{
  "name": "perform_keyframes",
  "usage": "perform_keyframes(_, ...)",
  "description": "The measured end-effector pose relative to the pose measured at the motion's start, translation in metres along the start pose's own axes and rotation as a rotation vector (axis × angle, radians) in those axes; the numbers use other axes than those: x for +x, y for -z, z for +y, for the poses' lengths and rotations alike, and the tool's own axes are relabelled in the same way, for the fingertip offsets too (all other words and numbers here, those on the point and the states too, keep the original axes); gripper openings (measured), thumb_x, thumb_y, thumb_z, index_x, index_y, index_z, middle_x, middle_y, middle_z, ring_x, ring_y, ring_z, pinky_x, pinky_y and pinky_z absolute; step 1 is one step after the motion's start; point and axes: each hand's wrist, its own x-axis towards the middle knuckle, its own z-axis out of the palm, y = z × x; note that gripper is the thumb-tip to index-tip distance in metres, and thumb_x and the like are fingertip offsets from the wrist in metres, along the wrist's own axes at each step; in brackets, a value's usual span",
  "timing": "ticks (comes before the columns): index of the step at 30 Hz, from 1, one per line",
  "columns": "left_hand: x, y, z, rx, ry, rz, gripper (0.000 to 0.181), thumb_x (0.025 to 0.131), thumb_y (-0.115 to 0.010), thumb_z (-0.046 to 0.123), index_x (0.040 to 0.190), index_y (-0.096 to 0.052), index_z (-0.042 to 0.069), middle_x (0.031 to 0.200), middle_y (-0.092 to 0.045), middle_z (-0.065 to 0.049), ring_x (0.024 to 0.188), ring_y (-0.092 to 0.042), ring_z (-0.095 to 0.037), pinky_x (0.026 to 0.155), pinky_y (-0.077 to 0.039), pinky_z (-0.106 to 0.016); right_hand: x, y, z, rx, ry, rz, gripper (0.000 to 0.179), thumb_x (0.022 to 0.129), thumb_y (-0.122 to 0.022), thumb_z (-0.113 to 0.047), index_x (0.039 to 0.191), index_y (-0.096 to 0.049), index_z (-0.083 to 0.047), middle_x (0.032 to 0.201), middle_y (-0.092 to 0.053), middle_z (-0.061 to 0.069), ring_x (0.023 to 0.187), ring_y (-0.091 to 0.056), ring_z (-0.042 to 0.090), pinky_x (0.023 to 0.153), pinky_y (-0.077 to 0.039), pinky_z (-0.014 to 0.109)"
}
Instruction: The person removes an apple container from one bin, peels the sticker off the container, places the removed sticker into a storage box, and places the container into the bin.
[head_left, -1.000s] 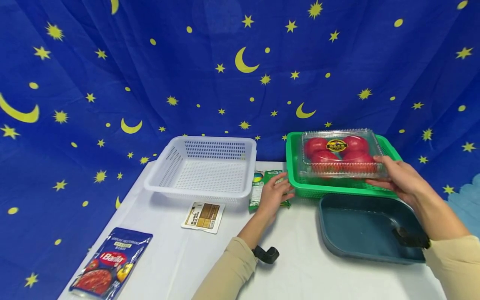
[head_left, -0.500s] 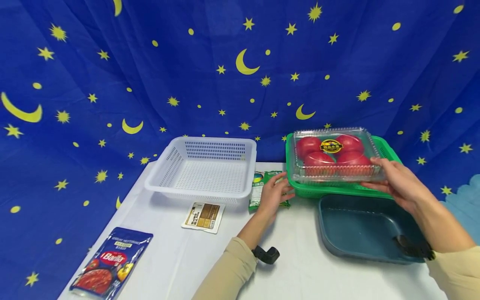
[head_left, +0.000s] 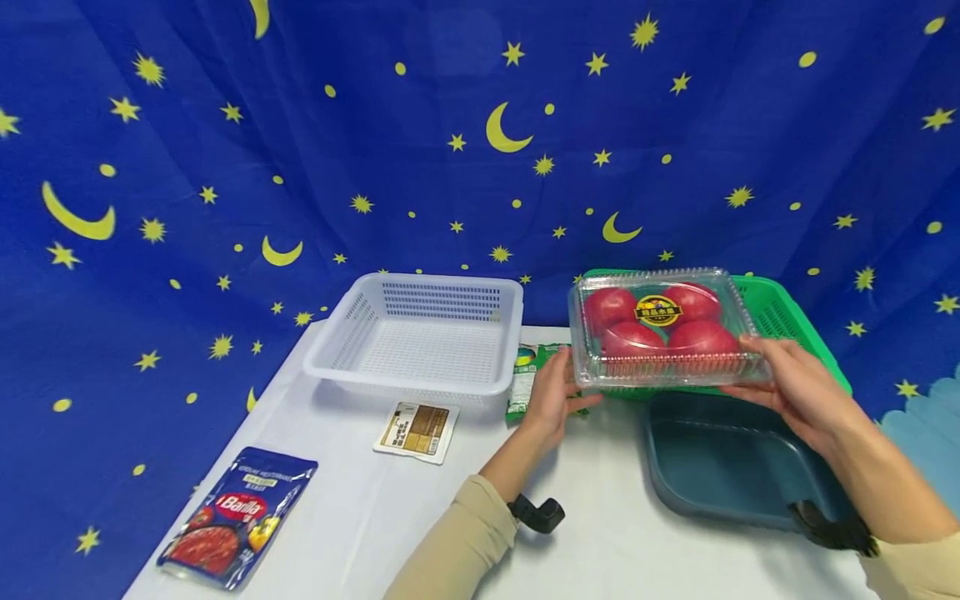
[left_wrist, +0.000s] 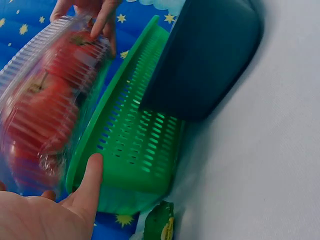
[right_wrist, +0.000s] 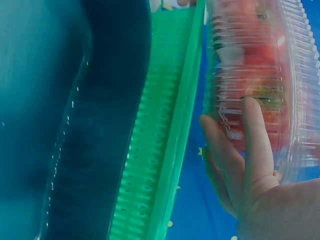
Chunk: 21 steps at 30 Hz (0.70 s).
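Observation:
A clear plastic box of tomatoes (head_left: 660,329) with a round black-and-yellow label is held above the green basket (head_left: 795,325). My right hand (head_left: 806,387) grips the box at its right end, thumb above and fingers below, and the right wrist view shows those fingers against its ribbed side. At the opposite end my left hand (head_left: 553,396) is spread beside the box. In the left wrist view its thumb (left_wrist: 90,182) points along the green basket's rim, while the other fingers are mostly cut off at the frame edge; whether they touch the box is unclear.
A white perforated basket (head_left: 420,354) stands left of the green packet (head_left: 521,392). In front lie a small white-and-brown packet (head_left: 417,432) and a blue Barilla pouch (head_left: 236,517). A dark teal tub (head_left: 742,467) stands under my right forearm.
The tomato box has moved left and nearer, held in my right hand, from over the green basket's middle to its left part. My left hand has stayed about where it was, fingers now beside the box.

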Motion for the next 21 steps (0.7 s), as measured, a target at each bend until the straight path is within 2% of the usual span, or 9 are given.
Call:
perform_keyframes(2,-0.003,-0.001,0.001,0.005,-0.005,-0.014,0.051,0.1,-0.041,0.05,0.129,-0.054,0.01,0.112,-0.065,-0.014,0.098,-0.065,-0.032,0.075,-0.055,-0.047,-0.003,-0.003,0.003,0.023,0.002,-0.001,0.038,0.099,-0.052,-0.038,0.119,-0.031,-0.014,0.121,-0.039,0.014,0.088,-0.068,0.019,0.077,-0.054,0.042)
perform_keyframes(5,-0.006,-0.003,0.004,0.003,-0.014,-0.033,0.056,0.099,-0.038,0.055,0.132,-0.053,0.013,0.113,-0.064,-0.012,0.1,-0.064,-0.032,0.074,-0.055,-0.049,-0.008,-0.007,0.006,0.043,0.012,0.003,0.038,0.099,-0.053,-0.037,0.118,-0.031,-0.014,0.123,-0.034,0.015,0.088,-0.068,0.018,0.077,-0.054,0.043)
perform_keyframes(11,-0.014,-0.001,0.009,-0.083,0.019,-0.051,0.056,0.098,-0.039,0.056,0.136,-0.049,0.015,0.119,-0.061,-0.013,0.105,-0.062,-0.032,0.075,-0.054,-0.054,-0.017,-0.014,0.011,0.069,0.036,-0.01,0.038,0.1,-0.052,-0.033,0.116,-0.03,-0.008,0.115,-0.047,0.007,0.089,-0.068,0.016,0.075,-0.055,0.042)
perform_keyframes(16,-0.023,0.001,0.013,-0.147,0.036,-0.079,0.056,0.095,-0.045,0.056,0.135,-0.05,0.017,0.123,-0.059,-0.015,0.108,-0.06,-0.033,0.077,-0.052,-0.056,-0.025,-0.022,0.015,0.056,0.051,-0.008,0.039,0.1,-0.052,-0.032,0.114,-0.029,-0.004,0.114,-0.046,0.008,0.09,-0.067,0.014,0.075,-0.055,0.041)
perform_keyframes(21,-0.03,0.002,0.018,-0.111,0.002,-0.123,0.053,0.092,-0.055,0.05,0.133,-0.055,0.015,0.121,-0.059,-0.016,0.104,-0.061,-0.032,0.078,-0.053,-0.054,-0.032,-0.027,0.015,0.045,0.065,0.018,0.04,0.1,-0.052,-0.033,0.111,-0.029,-0.003,0.113,-0.042,0.013,0.089,-0.067,0.013,0.074,-0.055,0.04)
